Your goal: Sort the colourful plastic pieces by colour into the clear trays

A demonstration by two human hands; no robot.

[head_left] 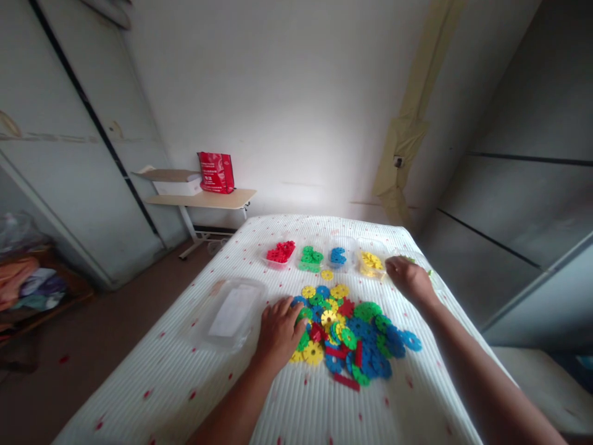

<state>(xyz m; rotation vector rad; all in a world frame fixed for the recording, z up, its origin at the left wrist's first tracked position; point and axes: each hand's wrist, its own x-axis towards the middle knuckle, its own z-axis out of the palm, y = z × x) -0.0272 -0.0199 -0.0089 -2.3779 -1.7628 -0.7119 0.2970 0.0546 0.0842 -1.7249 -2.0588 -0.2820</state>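
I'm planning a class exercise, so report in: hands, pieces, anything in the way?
Left hand spread at notched-disc pile. Right hand beside yellow-disc tub, grip hidden. Loose yellow disc beyond pile, possible obstacle.

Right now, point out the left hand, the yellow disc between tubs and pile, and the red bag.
Left hand (pixel 280 327): head view, back of hand.
Yellow disc (pixel 327 275): head view, its middle.
Red bag (pixel 213 173): head view, lettered front.

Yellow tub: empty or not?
Not empty: yellow pieces show inside the clear tub. How full, cannot tell.
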